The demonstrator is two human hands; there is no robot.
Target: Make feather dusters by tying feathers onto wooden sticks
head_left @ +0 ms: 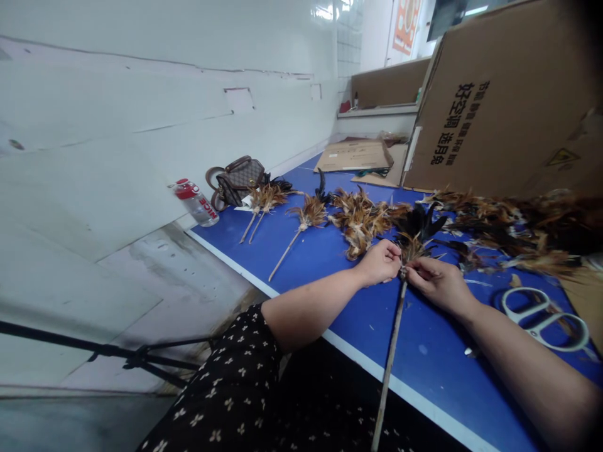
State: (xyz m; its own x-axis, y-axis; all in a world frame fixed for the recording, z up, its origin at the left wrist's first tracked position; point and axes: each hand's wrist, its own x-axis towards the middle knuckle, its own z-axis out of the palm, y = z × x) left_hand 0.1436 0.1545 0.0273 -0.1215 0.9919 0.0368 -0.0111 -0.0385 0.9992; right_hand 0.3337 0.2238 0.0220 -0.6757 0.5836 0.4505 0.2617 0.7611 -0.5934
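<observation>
A feather duster [392, 351] lies across the table's near edge, its thin wooden stick slanting toward my lap and its dark and brown feathers pointing away. My right hand [438, 281] pinches the duster's neck, where the feathers meet the stick. On the other side of that neck, my left hand [380, 262] has its fingers closed together. What they pinch is too small to make out. Just beyond my left hand is a heap of loose brown feathers [360, 216]. White-handled scissors [527, 326] lie beside my right forearm.
Another small duster [308, 216] and two more beside a checked handbag [245, 176] lie on the blue table [301, 270]. A bottle with a red lid [194, 202] stands at the left corner. Feathers [509, 220] spread along a large cardboard box [509, 113]. A tripod leg [117, 351] is lower left.
</observation>
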